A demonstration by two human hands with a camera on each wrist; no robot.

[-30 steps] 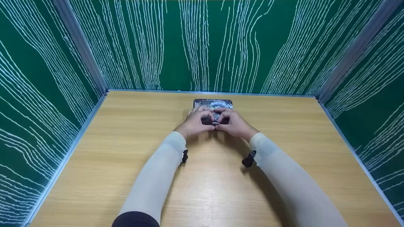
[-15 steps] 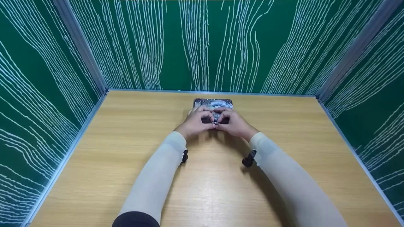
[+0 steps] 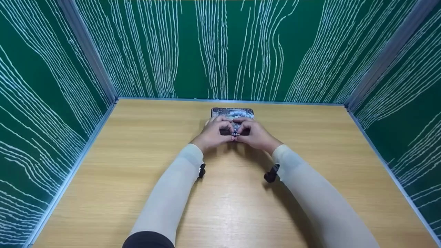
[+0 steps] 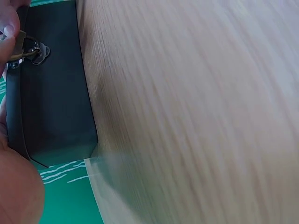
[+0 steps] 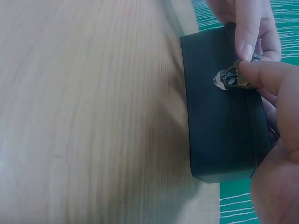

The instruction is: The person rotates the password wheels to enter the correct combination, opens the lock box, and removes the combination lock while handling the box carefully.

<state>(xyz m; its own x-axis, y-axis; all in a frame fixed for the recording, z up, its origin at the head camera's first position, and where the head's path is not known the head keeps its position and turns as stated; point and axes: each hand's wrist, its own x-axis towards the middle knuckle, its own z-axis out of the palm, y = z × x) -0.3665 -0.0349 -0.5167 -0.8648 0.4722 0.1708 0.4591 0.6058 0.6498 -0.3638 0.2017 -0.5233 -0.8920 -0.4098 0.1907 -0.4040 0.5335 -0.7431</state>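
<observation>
A small dark box (image 3: 237, 113) with a picture-printed lid sits on the table near the back wall. Its plain dark front (image 5: 219, 126) faces the person and carries a metal clasp (image 5: 219, 80). Through that clasp runs the shackle of a small brass-coloured padlock (image 5: 243, 80). With thumb and fingers my left hand (image 3: 215, 132) pinches the padlock from the left, other fingers lying over the lid. My right hand (image 3: 256, 134) pinches it from the right, thumb tip on its body (image 4: 18, 46). Fingertips partly cover the padlock.
The wooden table (image 3: 227, 193) stretches in front of the box. Green walls (image 3: 189, 51) with white wavy lines stand behind and at both sides, with grey edging strips along the table. Each forearm wears a pale sleeve and a black wrist camera (image 3: 272, 173).
The thumb tips have drawn slightly closer together at the padlock. The box and both forearms have stayed in place.
</observation>
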